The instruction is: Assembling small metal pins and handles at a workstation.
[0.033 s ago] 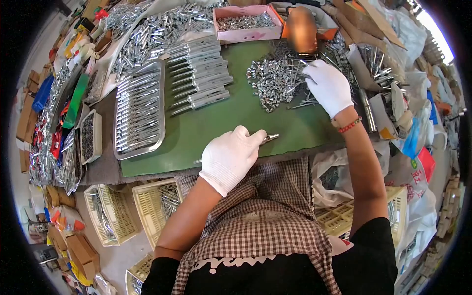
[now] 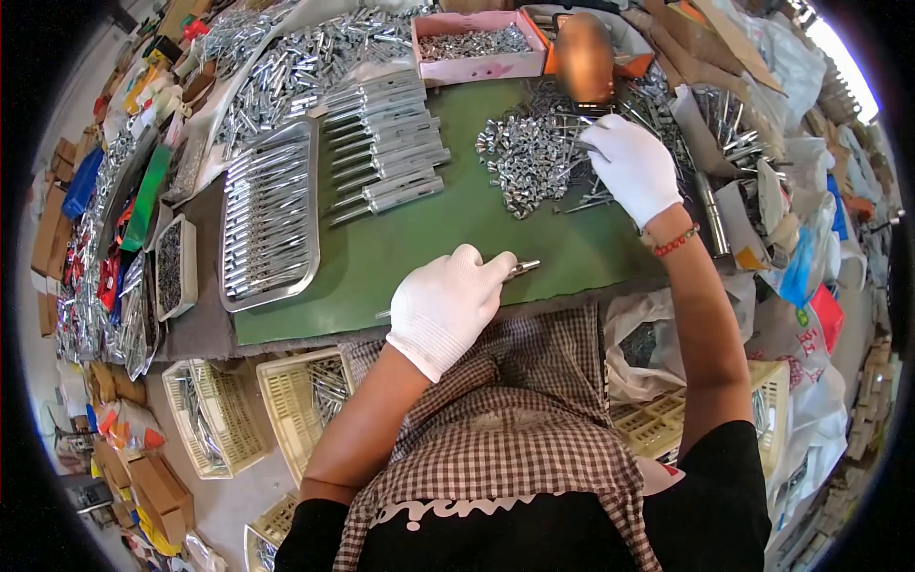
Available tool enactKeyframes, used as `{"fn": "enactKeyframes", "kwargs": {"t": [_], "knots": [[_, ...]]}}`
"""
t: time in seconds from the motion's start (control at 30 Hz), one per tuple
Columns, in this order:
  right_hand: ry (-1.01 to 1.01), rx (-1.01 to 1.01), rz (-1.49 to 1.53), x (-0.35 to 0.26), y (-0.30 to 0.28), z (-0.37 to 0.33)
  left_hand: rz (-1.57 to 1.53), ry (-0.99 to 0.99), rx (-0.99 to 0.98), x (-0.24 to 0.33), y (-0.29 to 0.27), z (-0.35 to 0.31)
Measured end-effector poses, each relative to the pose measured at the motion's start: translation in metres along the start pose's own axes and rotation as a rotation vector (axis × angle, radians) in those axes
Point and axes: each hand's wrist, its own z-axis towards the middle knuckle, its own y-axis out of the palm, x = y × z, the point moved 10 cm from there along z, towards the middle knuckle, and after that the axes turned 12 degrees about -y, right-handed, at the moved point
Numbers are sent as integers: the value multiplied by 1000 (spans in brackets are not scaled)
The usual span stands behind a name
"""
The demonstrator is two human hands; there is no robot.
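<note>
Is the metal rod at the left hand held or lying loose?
Held: the left hand is closed around the metal rod, whose end sticks out past the fingers.

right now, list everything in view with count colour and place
green mat: one, green, centre
tray: one, silver, mat's left end
tray rods: many, silver, in the tray
tubes: several, silver, right of tray
loose pieces: many, silver, far left
pink box: one, pink, far edge
small parts: many, silver, mat's right
narrow box: one, pale, left of tray
baskets: at least four, cream, below mat
plastic bags: several, clear, right side
apron: one, brown check, bottom centre
rod: one, silver, near mat edge
left hand: one, white-gloved, closed around rod
right hand: one, white-gloved, at small parts
</note>
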Motion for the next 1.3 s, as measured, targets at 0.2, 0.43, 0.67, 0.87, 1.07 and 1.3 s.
{"fn": "enactKeyframes", "kwargs": {"t": [0.2,0.43,0.67,0.87,1.07,1.3], "knots": [[-147,-90,60,-19,9,35,-29,39,52,6,-4,1],[28,-85,121,-30,6,19,-14,4,20,1,2,1],[121,67,330,-53,1,-30,3,-15,19,0,2,3],[76,156,417,-66,-12,-29,-28,-14,39,-1,0,2],[300,187,1127,-100,6,-53,-22,6,55,0,1,1],[203,210,762,-116,-6,-55,-40,7,53,-1,1,2]]}}
